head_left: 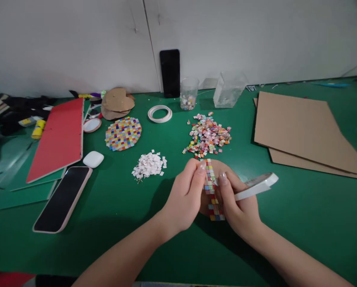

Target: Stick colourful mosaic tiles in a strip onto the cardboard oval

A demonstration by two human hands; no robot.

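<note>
In the head view, a round cardboard disc (220, 166) is gripped at its left edge by my left hand (182, 195), thumb on top. A band of small coloured mosaic tiles (210, 177) runs down the disc. My right hand (241, 209) is closed around a roll of white tape (257, 187), its thumb and fingertips at the right side of the tiles. Whatever may be pinched at those fingertips is too small to make out. Beyond the disc lies a heap of loose coloured tiles (210, 135). A pile of small white squares (149, 165) sits left of my hands.
A tiled disc (123, 134), a second tape roll (160, 114) and cardboard cutouts (117, 101) lie farther back. A cup (189, 93), a clear box (229, 91) and an upright phone (170, 73) stand near the wall. Cardboard sheets (294, 127) lie right; another phone (63, 199) lies left.
</note>
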